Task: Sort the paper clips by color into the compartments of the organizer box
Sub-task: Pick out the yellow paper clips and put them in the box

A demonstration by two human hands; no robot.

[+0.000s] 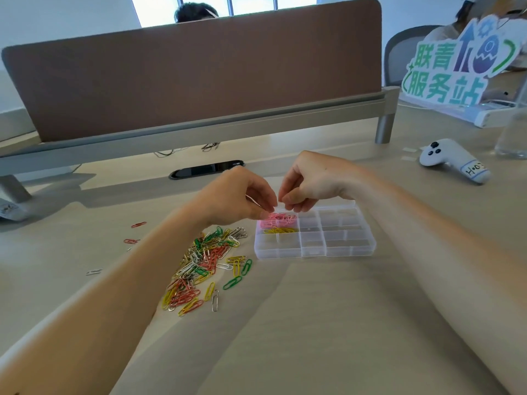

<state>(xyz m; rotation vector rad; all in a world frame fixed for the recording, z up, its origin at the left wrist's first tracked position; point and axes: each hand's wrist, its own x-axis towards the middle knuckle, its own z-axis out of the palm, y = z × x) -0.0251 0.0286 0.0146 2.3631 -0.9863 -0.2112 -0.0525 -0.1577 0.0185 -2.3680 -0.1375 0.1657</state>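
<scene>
While pink clips (278,219) fill the box's (342,249) far-left compartment, left hand (236,195) and right hand (310,181) pinching one clip (271,210) just above, mixed pile (202,266) left of box.

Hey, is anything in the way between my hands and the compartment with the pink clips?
Nothing visible. Left hand and right hand pinch what looks like a pink clip just above the pink pile in the open organizer box.
</scene>
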